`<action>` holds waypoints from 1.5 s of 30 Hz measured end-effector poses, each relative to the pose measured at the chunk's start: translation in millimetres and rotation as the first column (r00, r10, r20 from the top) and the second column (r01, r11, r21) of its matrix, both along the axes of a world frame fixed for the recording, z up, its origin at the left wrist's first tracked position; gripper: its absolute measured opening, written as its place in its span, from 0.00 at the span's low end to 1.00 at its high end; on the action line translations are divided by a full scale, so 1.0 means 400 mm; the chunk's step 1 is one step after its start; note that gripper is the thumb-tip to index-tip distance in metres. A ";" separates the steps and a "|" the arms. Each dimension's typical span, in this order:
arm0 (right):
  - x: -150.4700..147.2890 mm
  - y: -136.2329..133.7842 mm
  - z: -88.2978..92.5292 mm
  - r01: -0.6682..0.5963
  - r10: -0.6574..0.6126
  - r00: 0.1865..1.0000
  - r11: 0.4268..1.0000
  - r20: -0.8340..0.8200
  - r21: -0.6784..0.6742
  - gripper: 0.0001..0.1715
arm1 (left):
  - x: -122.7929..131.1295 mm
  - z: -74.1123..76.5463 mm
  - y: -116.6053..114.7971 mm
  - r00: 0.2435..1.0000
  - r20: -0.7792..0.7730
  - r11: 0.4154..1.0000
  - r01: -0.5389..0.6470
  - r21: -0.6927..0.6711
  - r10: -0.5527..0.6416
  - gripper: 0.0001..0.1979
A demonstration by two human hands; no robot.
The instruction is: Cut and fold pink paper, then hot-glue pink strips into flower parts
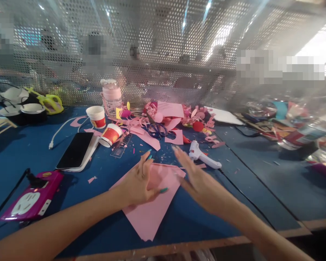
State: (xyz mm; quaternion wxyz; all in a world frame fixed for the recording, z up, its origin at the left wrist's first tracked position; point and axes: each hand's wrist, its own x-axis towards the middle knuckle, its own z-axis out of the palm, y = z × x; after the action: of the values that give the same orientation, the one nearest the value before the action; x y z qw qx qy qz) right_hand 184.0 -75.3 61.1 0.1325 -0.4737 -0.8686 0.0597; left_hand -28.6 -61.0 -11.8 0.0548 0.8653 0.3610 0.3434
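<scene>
A sheet of pink paper (152, 221) lies at an angle on the blue table, its lower corner pointing toward me. Over its left part is my left hand (137, 183), fingers apart with green nails showing; whether it touches the sheet I cannot tell. My right hand (195, 181) is at the sheet's right edge, slightly blurred, its fingers stretched out and holding nothing visible. Just beyond that hand rests a white hot glue gun (205, 156) with a black cord. Dark-handled scissors (156, 130) lie farther back among pink paper scraps (145, 136).
A phone (76, 150) and a purple power strip (34, 197) sit on the left. Two paper cups (96, 116), one tipped over, stand near a pink-lidded bottle (112, 96). Plastic-wrapped items (301, 136) crowd the right, and a perforated metal screen (157, 54) closes off the back.
</scene>
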 end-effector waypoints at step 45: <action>-0.045 0.023 -0.084 -0.007 0.001 0.998 0.994 -0.055 -0.113 0.53 | -0.011 0.023 -0.001 0.973 -0.223 0.983 0.020 -0.183 -0.061 0.45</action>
State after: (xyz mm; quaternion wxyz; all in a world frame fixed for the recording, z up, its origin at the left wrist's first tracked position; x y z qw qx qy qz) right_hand 166.2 -66.1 27.4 0.1293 -0.4769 -0.8608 0.1219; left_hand -33.2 -61.3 -2.6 0.0978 0.8976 0.3767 0.2071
